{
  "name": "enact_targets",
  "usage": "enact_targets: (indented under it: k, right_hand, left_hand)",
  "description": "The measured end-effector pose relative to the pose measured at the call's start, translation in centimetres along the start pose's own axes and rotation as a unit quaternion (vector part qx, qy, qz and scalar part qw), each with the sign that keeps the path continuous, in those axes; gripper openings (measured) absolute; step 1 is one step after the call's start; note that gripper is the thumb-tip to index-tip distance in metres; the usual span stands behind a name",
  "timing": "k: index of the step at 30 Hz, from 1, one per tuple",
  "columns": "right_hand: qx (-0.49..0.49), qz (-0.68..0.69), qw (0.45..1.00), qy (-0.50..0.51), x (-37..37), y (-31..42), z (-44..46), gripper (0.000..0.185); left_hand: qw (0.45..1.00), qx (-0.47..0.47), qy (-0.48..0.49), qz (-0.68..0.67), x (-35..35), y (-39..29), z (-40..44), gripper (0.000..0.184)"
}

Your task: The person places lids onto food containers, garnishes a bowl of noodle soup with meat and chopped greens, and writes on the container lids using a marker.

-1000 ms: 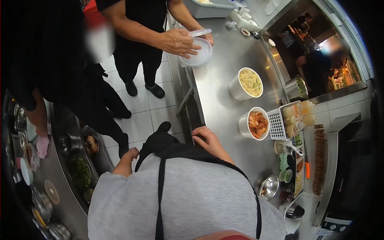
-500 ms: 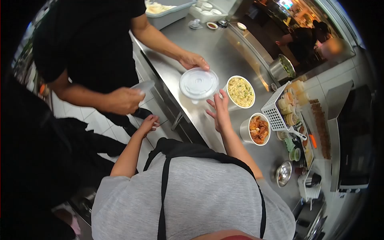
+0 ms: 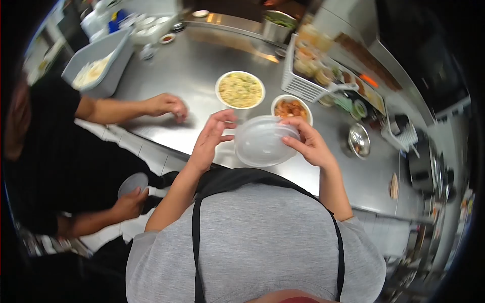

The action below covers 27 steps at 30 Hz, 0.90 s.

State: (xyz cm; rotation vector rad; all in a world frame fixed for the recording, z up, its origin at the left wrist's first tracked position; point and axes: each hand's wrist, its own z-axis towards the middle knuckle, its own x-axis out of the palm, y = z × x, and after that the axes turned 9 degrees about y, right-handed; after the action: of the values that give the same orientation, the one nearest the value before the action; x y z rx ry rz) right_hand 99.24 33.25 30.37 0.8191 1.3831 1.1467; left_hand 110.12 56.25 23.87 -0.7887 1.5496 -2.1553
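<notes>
My right hand (image 3: 310, 144) pinches the right edge of a translucent round plastic lid (image 3: 263, 144) between thumb and fingers. The lid is tilted and hangs above the near side of the steel counter. My left hand (image 3: 209, 139) is beside the lid's left edge, fingers apart; it does not appear to grip it. Just beyond is a white round tub filled with a yellow rice-like food with green bits (image 3: 240, 90). To its right, a second white tub holds reddish-orange pieces of food (image 3: 290, 107), its near side partly covered by my right hand and the lid.
A co-worker at left has one hand (image 3: 166, 107) over the counter (image 3: 166, 65) and another lid (image 3: 133, 185) in the other hand. A grey bin (image 3: 118, 60) stands far left. At right are a white basket (image 3: 303, 88) of containers and a metal bowl (image 3: 358, 140).
The lid passed from the co-worker's hand into my right hand. My left hand rose over the counter. The view turned right, and the co-worker's hand drew back left.
</notes>
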Motion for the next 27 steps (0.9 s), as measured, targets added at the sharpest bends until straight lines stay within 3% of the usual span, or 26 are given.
enact_targets:
  k: [1, 5, 8, 10, 12, 14, 16, 17, 19, 22, 24, 25, 27]
  right_hand:
    - [0.013, -0.003, 1.0, 0.025, -0.6, 0.2, -1.6, 0.029]
    - [-0.044, 0.037, 0.994, -0.095, -1.2, -1.6, -5.5, 0.02]
    - [-0.052, 0.039, 0.981, -0.185, -1.8, -3.9, -8.0, 0.014]
    - [-0.048, 0.089, 0.974, -0.203, -2.0, -4.6, -9.3, 0.009]
    - [-0.062, 0.183, 0.96, -0.201, -2.9, -5.7, -10.9, 0.01]
    - [-0.072, 0.242, 0.937, -0.241, -4.6, -7.8, -12.5, 0.012]
    - [-0.034, 0.34, 0.833, -0.435, -6.8, -10.4, -14.5, 0.014]
    - [-0.032, 0.343, 0.832, -0.436, -7.6, -11.7, -15.4, 0.014]
    - [0.046, 0.276, 0.787, -0.55, -8.8, -13.4, -16.8, 0.017]
    - [0.023, 0.244, 0.785, -0.57, -10.1, -14.5, -18.0, 0.018]
    - [0.023, 0.243, 0.776, -0.582, -10.8, -14.4, -18.0, 0.02]
    - [0.02, 0.246, 0.77, -0.588, -11.1, -14.4, -17.8, 0.021]
    - [0.01, 0.281, 0.754, -0.593, -11.8, -15.0, -17.8, 0.023]
  left_hand:
    - [0.998, -0.021, 0.059, -0.028, 1.5, -0.7, 1.4, 0.049]
    - [0.97, -0.089, 0.227, 0.003, 6.4, 0.0, 5.6, 0.032]
    - [0.97, -0.047, 0.23, 0.061, 8.9, 2.1, 7.0, 0.023]
    - [0.963, -0.065, 0.145, 0.216, 10.1, 3.1, 7.3, 0.022]
    - [0.974, -0.075, 0.088, 0.193, 10.3, 5.2, 7.9, 0.024]
    - [0.972, -0.025, -0.026, 0.232, 9.5, 6.6, 8.8, 0.023]
    - [0.97, -0.01, -0.027, 0.24, 9.1, 7.5, 8.9, 0.024]
    - [0.97, -0.022, -0.023, 0.239, 9.6, 7.5, 8.7, 0.023]
    - [0.971, -0.034, -0.014, 0.237, 11.1, 7.4, 8.6, 0.023]
    - [0.972, -0.003, 0.037, 0.231, 15.8, 8.6, 8.9, 0.02]
    - [0.943, 0.055, 0.107, 0.31, 18.2, 10.5, 9.1, 0.02]
    - [0.943, -0.024, 0.152, 0.295, 18.8, 11.4, 9.3, 0.024]
    - [0.914, -0.024, 0.16, 0.372, 19.6, 13.1, 9.9, 0.027]
